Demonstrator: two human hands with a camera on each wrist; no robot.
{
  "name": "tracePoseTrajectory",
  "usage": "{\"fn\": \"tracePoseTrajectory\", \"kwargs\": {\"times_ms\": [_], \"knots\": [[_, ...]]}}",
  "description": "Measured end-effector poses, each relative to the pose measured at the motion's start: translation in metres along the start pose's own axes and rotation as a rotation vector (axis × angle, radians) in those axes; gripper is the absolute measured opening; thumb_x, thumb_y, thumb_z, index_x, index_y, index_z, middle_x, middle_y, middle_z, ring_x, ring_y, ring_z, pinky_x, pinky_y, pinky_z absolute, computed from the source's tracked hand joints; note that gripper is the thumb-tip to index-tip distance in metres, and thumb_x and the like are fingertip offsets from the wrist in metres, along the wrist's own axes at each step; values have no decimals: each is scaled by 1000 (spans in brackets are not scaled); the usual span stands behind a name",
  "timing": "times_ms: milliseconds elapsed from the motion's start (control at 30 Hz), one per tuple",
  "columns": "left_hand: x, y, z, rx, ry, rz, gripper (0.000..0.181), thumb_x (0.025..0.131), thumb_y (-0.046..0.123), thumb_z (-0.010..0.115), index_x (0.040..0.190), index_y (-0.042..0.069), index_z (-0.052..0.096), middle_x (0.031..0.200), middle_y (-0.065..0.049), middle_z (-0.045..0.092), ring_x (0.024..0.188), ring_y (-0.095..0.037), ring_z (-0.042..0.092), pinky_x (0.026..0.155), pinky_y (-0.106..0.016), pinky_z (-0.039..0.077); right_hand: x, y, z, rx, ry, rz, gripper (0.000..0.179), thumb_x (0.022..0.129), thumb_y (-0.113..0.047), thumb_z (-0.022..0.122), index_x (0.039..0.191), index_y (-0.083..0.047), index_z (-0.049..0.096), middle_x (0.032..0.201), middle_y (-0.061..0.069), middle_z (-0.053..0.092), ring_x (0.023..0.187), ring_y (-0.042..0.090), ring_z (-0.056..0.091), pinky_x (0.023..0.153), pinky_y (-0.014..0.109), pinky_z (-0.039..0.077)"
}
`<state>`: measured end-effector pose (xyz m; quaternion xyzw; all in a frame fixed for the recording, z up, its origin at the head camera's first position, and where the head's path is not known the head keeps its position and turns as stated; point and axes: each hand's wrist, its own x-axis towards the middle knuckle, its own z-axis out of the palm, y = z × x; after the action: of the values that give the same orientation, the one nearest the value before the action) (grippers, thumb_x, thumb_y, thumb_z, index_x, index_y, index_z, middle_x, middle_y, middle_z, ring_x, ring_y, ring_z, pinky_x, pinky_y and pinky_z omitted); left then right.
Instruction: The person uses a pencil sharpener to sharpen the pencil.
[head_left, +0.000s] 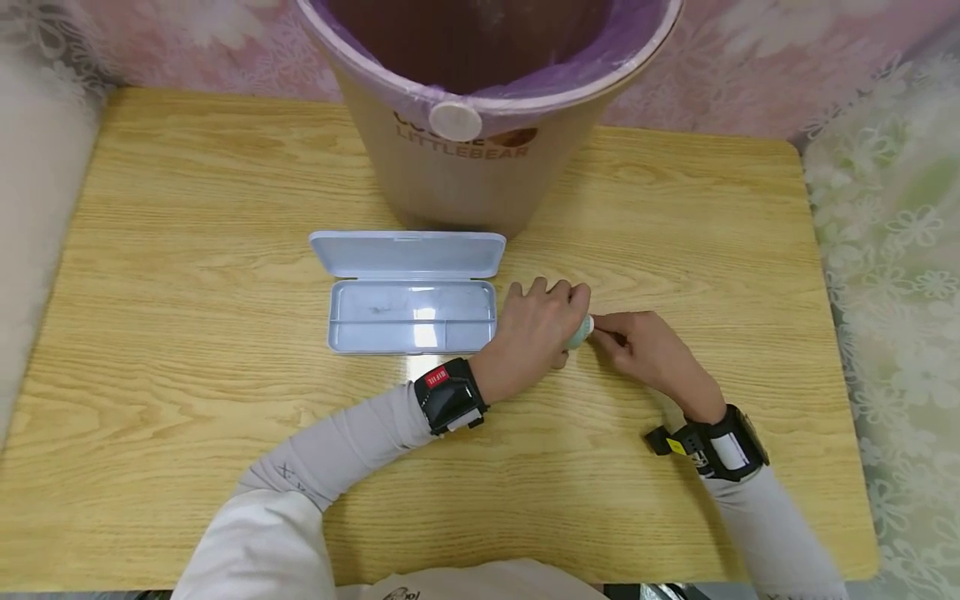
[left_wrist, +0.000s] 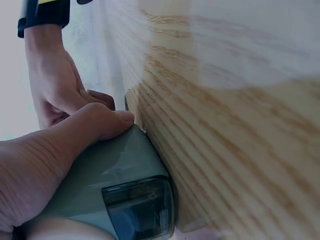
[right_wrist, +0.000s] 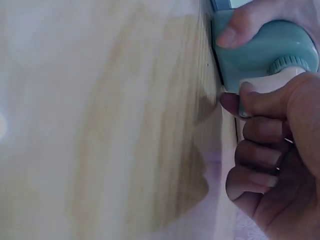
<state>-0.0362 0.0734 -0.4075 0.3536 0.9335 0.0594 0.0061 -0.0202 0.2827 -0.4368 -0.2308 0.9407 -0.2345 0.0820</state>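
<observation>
A green hand-crank pencil sharpener (head_left: 579, 335) stands on the table, mostly covered by my left hand (head_left: 528, 337) in the head view. That hand grips its body, with the thumb along one edge in the left wrist view. A dark see-through shavings drawer (left_wrist: 142, 210) shows at one end of the body. On the opposite end is a white crank (right_wrist: 272, 82) with a ribbed green hub. My right hand (head_left: 654, 352) pinches the crank's end between thumb and index finger, its other fingers curled below. Left of the sharpener lies a light blue pencil case (head_left: 390, 310) with its lid raised.
Behind the pencil case stands a tall beige bin (head_left: 457, 187) lined with a purple bag (head_left: 517, 96). The wooden table (head_left: 187, 250) meets a pink floral backdrop at the far side and a flowered cloth (head_left: 911, 292) at the right.
</observation>
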Motion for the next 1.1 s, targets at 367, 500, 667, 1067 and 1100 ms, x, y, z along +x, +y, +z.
{"fn": "tracePoseTrajectory", "kwargs": {"times_ms": [367,500,667,1067,1100], "knots": [[0,0,-2,-14,-7,-6,60,76,45,88,114,15,53,105,1,66,93,-21,66,73,-38,55,-29,-23,16,-171,62,-98,10,98,-4,63,107,-4,65,91,4,67,74,15,61,65,35,53],[-1,0,-2,-27,-13,9,61,76,44,89,116,14,53,105,0,65,94,-21,65,75,-39,56,-37,-26,21,-180,147,-131,17,91,1,69,109,1,68,90,8,68,72,16,64,63,34,55],[-1,0,-2,-17,-8,11,59,77,42,88,116,14,53,103,0,64,91,-21,64,74,-38,55,-37,-29,19,-209,215,-194,29,83,6,76,112,7,72,99,17,73,87,30,73,70,41,60],[-1,1,-1,-7,1,7,60,76,43,89,114,14,52,100,1,64,90,-21,64,73,-38,55,-42,-59,-15,-390,261,-370,51,112,-19,32,105,12,71,88,17,67,73,25,66,59,32,56],[-1,1,-1,-4,2,6,59,76,42,88,114,14,52,100,1,64,90,-21,65,73,-37,55,-41,-61,-18,-398,275,-382,53,113,-21,31,104,12,71,88,17,66,72,25,65,58,32,56]]}}
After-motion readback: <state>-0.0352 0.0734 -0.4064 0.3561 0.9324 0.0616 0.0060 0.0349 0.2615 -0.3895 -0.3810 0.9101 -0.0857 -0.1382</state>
